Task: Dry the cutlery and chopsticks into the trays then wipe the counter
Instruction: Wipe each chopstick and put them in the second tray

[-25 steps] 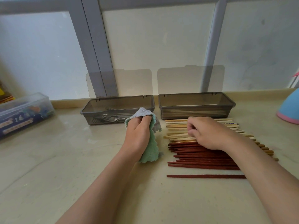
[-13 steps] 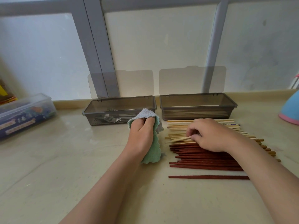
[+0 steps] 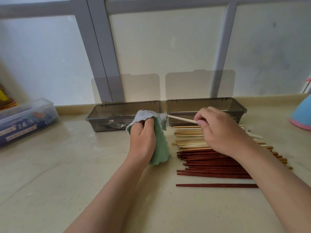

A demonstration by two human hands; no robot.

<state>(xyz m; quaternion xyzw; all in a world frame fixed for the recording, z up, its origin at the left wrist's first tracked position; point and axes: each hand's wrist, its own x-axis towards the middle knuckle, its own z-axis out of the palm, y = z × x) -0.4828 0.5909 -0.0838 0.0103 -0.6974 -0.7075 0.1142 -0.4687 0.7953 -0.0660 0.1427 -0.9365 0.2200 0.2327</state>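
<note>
Chopstick (image 3: 181,118), pale wood, single: lifted clear of the counter (image 3: 67,165), lying roughly level. Its tip points to 9 o'clock and touches the top fold of the cloth (image 3: 159,148).

Right hand (image 3: 223,132): thumb and forefinger pinch the stick partway along, other fingers curled under.

Left hand (image 3: 143,140): closed round the green-and-grey cloth, which is bunched over the fingertips. The rest hangs down to the counter.

Pile of chopsticks (image 3: 210,158): under the right wrist, at 3 o'clock of the cloth. Pale ones on the far side, dark red nearer. One red stick (image 3: 217,185) lies apart at 6 o'clock of the pile.

At 12 o'clock of the hands, two smoky trays with lids up. Left tray (image 3: 127,103) holds forks (image 3: 116,124). Right tray (image 3: 202,105): contents unclear.

Judged step: feeding the stick into the cloth to wipe it; most chopsticks remain undried.

Risks:
- The pinch is light and off the stick's middle, so a tug from the cloth could twist it loose onto the pile.
- The right forearm hovers low; dragging it could roll and scatter the sticks.
- The hanging cloth may pick up moisture from the counter.
</note>
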